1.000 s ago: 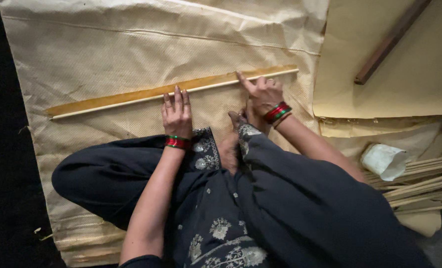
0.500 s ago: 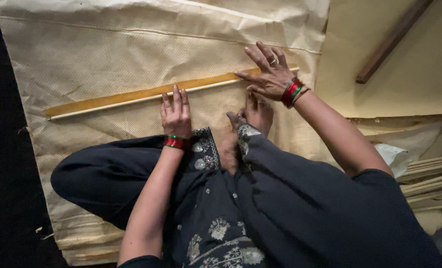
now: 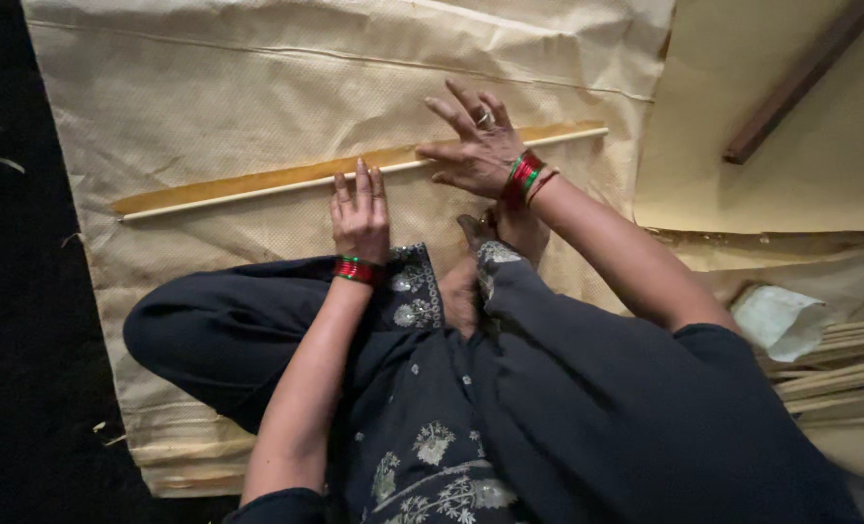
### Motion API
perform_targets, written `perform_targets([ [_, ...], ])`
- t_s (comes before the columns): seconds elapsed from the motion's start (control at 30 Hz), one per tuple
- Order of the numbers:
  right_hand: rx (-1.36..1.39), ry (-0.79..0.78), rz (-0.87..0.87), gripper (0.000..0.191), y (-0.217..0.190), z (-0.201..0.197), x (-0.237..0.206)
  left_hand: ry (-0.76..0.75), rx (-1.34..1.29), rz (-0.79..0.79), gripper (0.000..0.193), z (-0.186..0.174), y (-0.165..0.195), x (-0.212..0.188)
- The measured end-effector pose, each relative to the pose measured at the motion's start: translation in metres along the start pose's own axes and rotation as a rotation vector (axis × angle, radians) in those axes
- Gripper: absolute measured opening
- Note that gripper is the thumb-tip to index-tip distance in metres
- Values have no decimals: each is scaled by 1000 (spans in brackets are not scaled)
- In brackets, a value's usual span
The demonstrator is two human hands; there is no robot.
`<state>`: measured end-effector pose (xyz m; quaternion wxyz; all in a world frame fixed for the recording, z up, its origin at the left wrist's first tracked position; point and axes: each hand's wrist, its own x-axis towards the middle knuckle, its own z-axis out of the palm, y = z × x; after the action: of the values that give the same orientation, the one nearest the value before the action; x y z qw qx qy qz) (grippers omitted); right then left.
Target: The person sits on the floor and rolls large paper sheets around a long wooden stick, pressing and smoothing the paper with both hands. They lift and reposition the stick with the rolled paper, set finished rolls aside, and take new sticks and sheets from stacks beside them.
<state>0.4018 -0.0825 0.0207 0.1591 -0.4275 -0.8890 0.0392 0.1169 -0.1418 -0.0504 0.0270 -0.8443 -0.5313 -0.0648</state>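
Note:
A long thin pale stick [image 3: 257, 191] lies across a tan woven sheet [image 3: 218, 87], along a glossy amber strip [image 3: 286, 175] that looks like glue. My left hand [image 3: 359, 209] lies flat on the sheet with its fingertips at the stick's near edge. My right hand [image 3: 476, 146] hovers or presses, fingers spread, over the stick and strip further right. Both wrists wear red and green bangles. Neither hand holds anything. My dark trousers and bare feet sit just below the hands.
A stack of tan sheets [image 3: 772, 194] lies to the right, with a dark wooden bar [image 3: 801, 78] across its top corner. A bundle of pale sticks [image 3: 840, 364] and a crumpled white bag [image 3: 780, 320] sit at the right edge. Dark floor lies left.
My right hand has lifted from the stick's near side, opened its fingers and moved leftward over the amber strip. My left hand has stayed in place.

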Motion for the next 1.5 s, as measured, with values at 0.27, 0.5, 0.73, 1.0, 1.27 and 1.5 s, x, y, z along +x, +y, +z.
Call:
perform_targets([
  [0.27, -34, -18, 150, 35, -4, 2, 2, 40, -15, 14, 48, -1, -1, 1],
  [0.5, -75, -130, 477, 50, -15, 22, -8, 33, 12, -3, 50, 1, 1, 1],
  [0.73, -93, -143, 637, 99, -53, 71, 22, 20, -24, -2, 48, -32, 1, 16],
  [1.0, -8, -194, 702, 94, -40, 65, 44, -339, -157, -379, 74, -41, -31, 83],
  [1.27, -63, -109, 800, 94, -8, 59, 72, -445, -144, -430, 80, -21, -66, 187],
  [1.5, -288, -1, 688, 88, 54, 79, 115, -489, 27, -464, 76, -30, -74, 221],
])
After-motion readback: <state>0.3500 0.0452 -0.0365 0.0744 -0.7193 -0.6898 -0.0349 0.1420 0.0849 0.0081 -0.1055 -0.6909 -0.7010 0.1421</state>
